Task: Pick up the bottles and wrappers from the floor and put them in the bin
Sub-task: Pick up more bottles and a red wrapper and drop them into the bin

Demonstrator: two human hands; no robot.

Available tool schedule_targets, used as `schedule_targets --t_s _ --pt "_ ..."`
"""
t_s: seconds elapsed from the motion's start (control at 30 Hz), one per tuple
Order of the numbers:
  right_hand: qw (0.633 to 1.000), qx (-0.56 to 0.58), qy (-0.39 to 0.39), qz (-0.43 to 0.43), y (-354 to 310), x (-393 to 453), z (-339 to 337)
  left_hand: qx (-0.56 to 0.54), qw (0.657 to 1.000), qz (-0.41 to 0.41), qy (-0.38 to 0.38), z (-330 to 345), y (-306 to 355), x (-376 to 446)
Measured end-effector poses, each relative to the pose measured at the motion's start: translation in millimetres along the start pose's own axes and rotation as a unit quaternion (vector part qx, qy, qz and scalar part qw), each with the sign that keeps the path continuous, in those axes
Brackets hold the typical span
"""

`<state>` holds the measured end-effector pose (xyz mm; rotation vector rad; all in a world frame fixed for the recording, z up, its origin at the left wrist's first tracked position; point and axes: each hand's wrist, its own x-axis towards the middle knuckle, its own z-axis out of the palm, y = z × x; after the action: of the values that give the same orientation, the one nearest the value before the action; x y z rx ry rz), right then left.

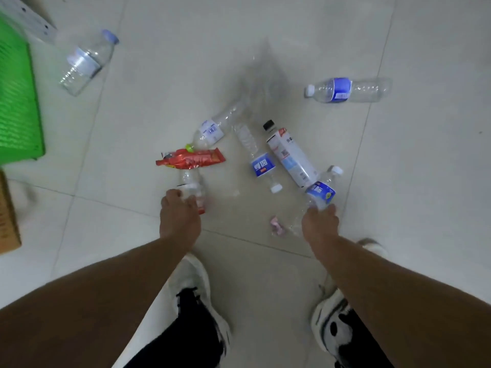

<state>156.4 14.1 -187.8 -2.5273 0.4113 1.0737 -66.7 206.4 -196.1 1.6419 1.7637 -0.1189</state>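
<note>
Several plastic bottles lie on the tiled floor. My left hand (179, 212) is closed around a clear bottle with a red label (195, 193), just below a red wrapper (191, 159). My right hand (320, 224) grips the lower part of a blue-labelled bottle with a white cap (322, 191). Between the hands lie a blue-labelled bottle (256, 155), a white-labelled bottle with a black cap (291, 156) and a green-capped bottle (212, 128). A small pink wrapper (277, 225) lies left of my right hand. The green bin (18, 102) stands at the far left.
Another bottle (87, 62) lies beside the bin at upper left, and one more (348, 88) at upper right. A cardboard box (8, 216) sits at the left edge. My feet in white shoes (196, 282) stand below the hands.
</note>
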Motion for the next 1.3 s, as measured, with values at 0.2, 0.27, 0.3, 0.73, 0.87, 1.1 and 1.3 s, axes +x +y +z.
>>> schedule_targets --t_s 0.2,0.27,0.3,0.73,0.87,1.1,1.3 --pt "0.993 0.084 0.040 0.073 14.2 55.6 37.2 0.007 0.998 -0.060 0.037 71.6 -24.3 17.0" --pt "0.989 0.114 -0.013 0.092 24.6 42.5 13.5 -0.002 0.996 -0.077 0.034 57.0 -22.3 -6.0" --pt "0.989 0.117 -0.022 0.091 29.3 29.8 -2.1 -0.011 0.996 -0.089 0.028 44.3 -19.2 -23.4" --pt "0.980 -0.039 -0.115 -0.159 -118.9 -213.3 -227.8 -0.126 0.983 -0.127 0.045 -197.3 125.9 -230.6" --pt "0.964 -0.040 -0.182 -0.190 -160.5 -257.2 -265.2 -0.178 0.973 -0.138 0.048 -228.8 149.2 -263.5" --pt "0.937 -0.073 -0.269 -0.211 -133.9 -322.1 -252.1 -0.255 0.952 -0.145 0.085 -252.9 104.1 -323.9" --pt "0.918 -0.115 -0.320 -0.206 -46.9 -398.3 -195.8 -0.328 0.909 -0.229 0.120 -279.0 -21.0 -396.6"
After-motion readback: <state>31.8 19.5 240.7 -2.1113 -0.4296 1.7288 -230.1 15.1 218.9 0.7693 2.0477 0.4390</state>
